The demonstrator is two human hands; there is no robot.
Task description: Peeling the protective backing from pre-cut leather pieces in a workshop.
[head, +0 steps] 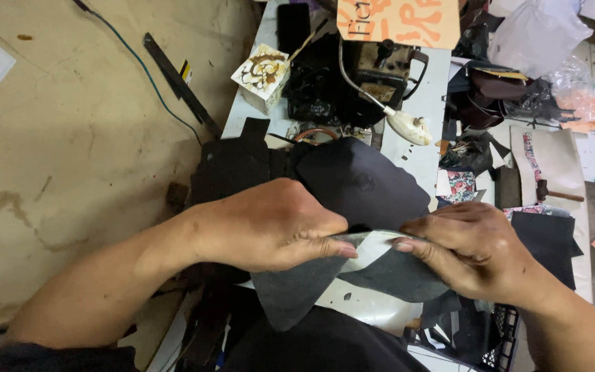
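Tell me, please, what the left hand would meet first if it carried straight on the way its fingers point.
Probably the right hand: the left hand points right along the dark material piece both pinch, fingertips nearly meeting.

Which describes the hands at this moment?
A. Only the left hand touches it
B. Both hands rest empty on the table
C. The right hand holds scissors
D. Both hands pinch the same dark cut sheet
D: the left hand and right hand both grip the dark sheet between them.

A small sewing workshop: a black sewing machine (pixel 373 69) stands at the far edge of a cluttered white surface (pixel 428 148), with dark cut leather pieces (pixel 363 182) and fabric scraps (pixel 459 184).
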